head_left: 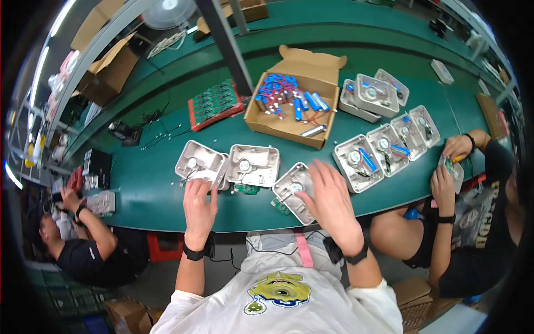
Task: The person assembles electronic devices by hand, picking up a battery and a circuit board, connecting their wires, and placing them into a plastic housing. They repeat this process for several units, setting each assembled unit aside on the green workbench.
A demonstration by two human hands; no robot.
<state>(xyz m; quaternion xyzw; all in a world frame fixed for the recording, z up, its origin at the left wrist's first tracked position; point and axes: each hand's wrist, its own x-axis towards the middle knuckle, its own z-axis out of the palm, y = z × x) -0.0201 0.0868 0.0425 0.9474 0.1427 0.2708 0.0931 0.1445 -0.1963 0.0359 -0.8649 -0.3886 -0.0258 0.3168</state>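
My left hand (200,207) reaches to the near edge of a white plastic housing (196,158) with a round speaker in it. Its fingers are stretched out and the thumb stands apart; whether it touches the housing is hard to tell. My right hand (334,203), fingers spread, is over the right side of a tilted housing (285,186) with a speaker. A green circuit board (281,206) hangs at that housing's lower left. Between my hands lies another open housing (261,173), a green circuit board (247,190) beneath its near edge.
A cardboard box (289,133) holds blue batteries with red wires. Left of it is a red tray (196,119) of green boards. To the right stand housings with blue batteries (367,160) and stacked housings (376,103). People work on both sides; the right one's hands (445,181) hold a part.
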